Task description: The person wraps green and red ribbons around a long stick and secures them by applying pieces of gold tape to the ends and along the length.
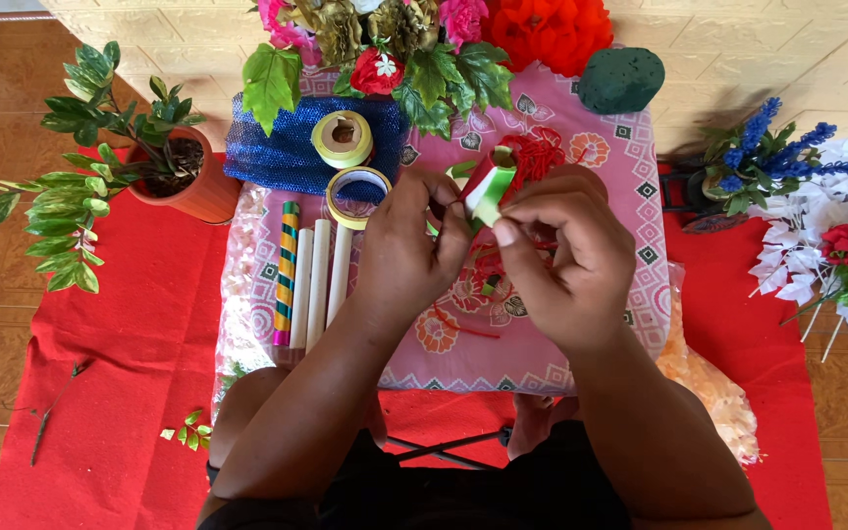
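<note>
Green-and-white ribbon strip (490, 188), smooth and folded, sits pinched in the grip of both hands above the middle of the worktop: the right hand (566, 260) presses it between thumb and forefinger, the left hand (412, 236) nips its other end with curled fingertips. Just behind it lies a tangle of thin red yarn (532, 155). Beneath spreads a pink patterned cloth (630, 186) covering the worktop. To the left lie three plain white paper tubes (318, 280) and one striped green-and-yellow tube (287, 270), side by side. Two rolls of yellow tape (344, 137) rest by a blue mesh fabric (267, 147), beyond them artificial flowers (414, 39).
</note>
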